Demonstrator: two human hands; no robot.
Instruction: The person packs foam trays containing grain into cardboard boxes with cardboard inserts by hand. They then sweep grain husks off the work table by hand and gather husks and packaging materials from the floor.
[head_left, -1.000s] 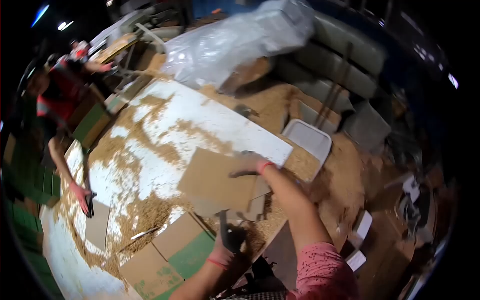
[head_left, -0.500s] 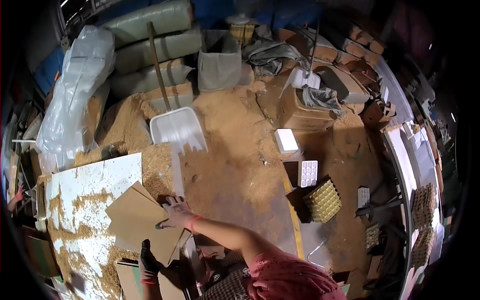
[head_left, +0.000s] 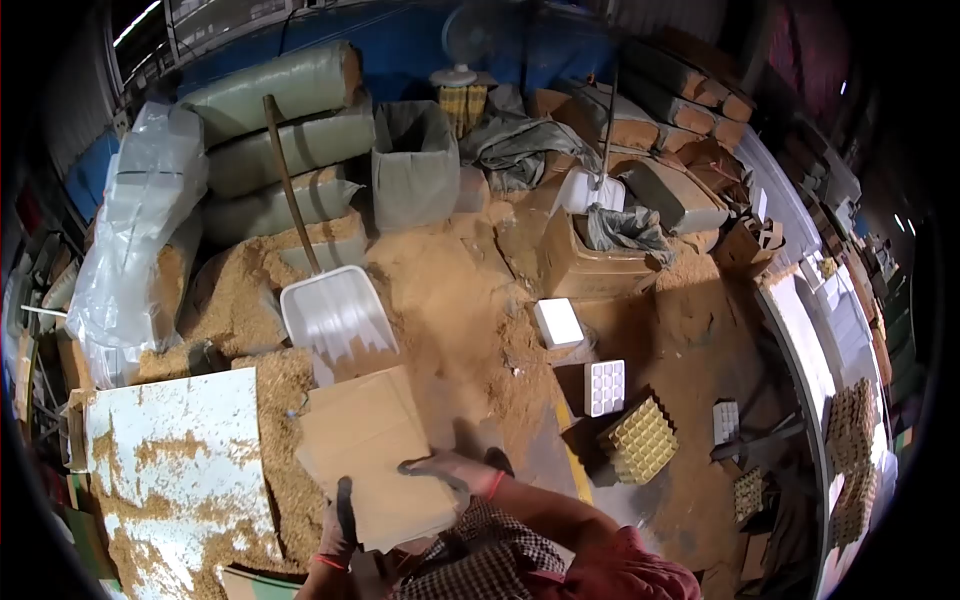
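A loose stack of flat brown cardboard sheets (head_left: pixel 372 430) is held in front of me between both hands, its edges slightly fanned out. My left hand (head_left: pixel 338 530), in a glove with dark fingertips, grips the stack's lower left side, thumb on top. At the right side my right hand (head_left: pixel 448 468), gloved too, is closed on the edge with its thumb over the top sheet. The fingers beneath are hidden. To the left lies a white board (head_left: pixel 190 420) strewn with sawdust. Below it, part of a green-striped cardboard piece (head_left: pixel 250 583) shows.
A white shovel (head_left: pixel 340 310) with a wooden handle leans against sawdust ahead. On the floor stand a white box (head_left: pixel 558 323), a white molded tray (head_left: pixel 604 388) and yellow egg trays (head_left: pixel 640 442). An open cardboard box (head_left: pixel 590 262) and a grey bin (head_left: pixel 415 185) stand farther back.
The cardboard sheets have moved right, off the white board, and are lifted toward my body. My right hand went from lying across the top sheet to gripping the right edge. The view has tilted up.
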